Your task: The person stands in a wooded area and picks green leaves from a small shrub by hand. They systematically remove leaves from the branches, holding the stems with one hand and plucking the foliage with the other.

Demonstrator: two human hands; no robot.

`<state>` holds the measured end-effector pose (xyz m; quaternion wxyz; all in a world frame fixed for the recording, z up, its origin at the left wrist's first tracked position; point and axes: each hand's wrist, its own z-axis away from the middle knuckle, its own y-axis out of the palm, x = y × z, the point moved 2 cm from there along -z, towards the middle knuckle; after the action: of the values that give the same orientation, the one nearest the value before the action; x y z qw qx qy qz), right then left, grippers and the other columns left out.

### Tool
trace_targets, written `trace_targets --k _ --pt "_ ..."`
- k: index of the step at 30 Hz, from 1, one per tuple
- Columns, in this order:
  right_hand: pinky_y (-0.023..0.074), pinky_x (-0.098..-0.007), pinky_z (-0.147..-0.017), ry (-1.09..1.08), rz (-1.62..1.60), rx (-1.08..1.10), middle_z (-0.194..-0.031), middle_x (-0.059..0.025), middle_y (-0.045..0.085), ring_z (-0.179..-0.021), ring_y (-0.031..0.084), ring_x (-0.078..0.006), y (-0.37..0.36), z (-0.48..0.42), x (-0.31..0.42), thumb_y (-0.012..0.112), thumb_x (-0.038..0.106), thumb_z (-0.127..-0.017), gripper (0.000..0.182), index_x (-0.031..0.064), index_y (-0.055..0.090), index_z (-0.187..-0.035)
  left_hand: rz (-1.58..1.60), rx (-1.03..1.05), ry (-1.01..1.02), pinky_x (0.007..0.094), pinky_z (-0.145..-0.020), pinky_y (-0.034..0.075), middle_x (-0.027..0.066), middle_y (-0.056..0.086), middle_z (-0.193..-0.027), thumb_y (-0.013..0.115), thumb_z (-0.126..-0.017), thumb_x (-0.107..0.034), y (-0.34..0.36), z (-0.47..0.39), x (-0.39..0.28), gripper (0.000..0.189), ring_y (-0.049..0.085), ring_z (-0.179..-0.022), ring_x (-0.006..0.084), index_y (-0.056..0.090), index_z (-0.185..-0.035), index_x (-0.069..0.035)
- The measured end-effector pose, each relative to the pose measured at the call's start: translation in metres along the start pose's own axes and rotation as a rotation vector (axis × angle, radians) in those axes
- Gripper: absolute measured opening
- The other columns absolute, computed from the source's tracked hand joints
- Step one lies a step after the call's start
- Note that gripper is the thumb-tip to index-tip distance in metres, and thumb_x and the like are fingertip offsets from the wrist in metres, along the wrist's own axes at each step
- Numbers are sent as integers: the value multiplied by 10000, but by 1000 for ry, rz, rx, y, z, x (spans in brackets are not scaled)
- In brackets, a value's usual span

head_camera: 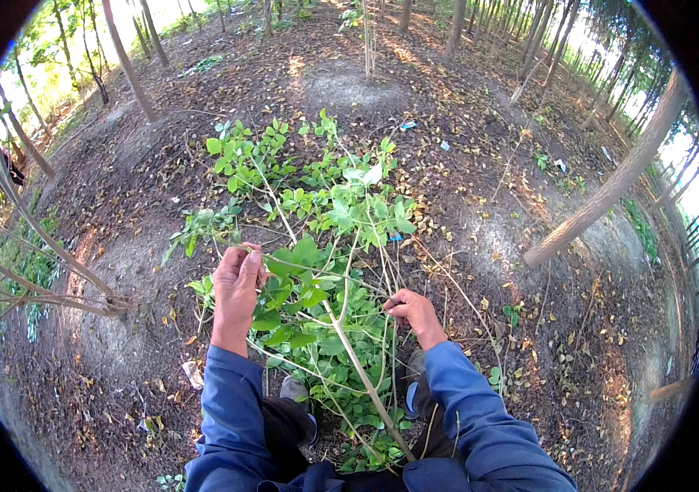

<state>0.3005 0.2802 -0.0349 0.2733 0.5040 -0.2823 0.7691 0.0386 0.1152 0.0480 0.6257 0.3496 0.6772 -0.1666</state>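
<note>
My left hand (pixel 237 289) pinches a thin green twig (pixel 300 265) between thumb and fingers; leaves hang just beyond the fist. The same twig runs right and slightly down to my right hand (pixel 414 313), whose fingertips are closed on its other end. Below the twig a forked, pale branch (pixel 355 357) slants from near my waist up toward the leafy tops. A heap of cut leafy branches (pixel 331 338) lies between my feet and beyond my hands. Large green leaves (pixel 291 264) sit beside my left fingers.
A bare tree trunk (pixel 607 190) leans at the right. Several bare stems (pixel 54 246) spread from the ground at the left. Dry leaves cover the soil, with scraps of litter (pixel 192 374) among them. My shoes (pixel 294 393) stand on either side of the branches.
</note>
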Motion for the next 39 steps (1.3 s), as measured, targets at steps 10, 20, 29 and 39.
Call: trace_targets --k 10,20,29,39 --pt "424 -232 -525 -55 -43 3 -707 -43 598 -575 528 -97 -4 -4 -11 581 34 -667 154 7 640 -807 11 -73 -22 201 -540 402 -22 502 -658 547 -892 -142 -1 -5 14 92 447 -575 53 536 -862 -56" --pt "425 -223 -543 -14 -14 3 -729 -37 607 -576 519 -88 -4 -3 -6 569 19 -686 167 3 634 -838 457 -147 -149 234 -576 499 11 577 -757 529 -902 -172 -30 -8 14 103 561 -634 99 561 -867 -81" --pt "401 -214 -533 10 -10 -3 -708 -23 594 -575 507 -78 -3 -4 -6 573 24 -690 156 15 634 -833 574 -114 -204 245 -599 511 31 602 -799 532 -895 -135 -28 -8 19 70 591 -670 119 556 -889 -70" --pt "391 -201 -482 -40 -30 -15 -653 2 553 -531 480 -61 -2 -3 -7 580 28 -704 114 27 614 -812 524 27 -197 220 -532 475 -15 520 -724 510 -912 -193 -24 -7 14 149 524 -627 63 537 -967 -57"
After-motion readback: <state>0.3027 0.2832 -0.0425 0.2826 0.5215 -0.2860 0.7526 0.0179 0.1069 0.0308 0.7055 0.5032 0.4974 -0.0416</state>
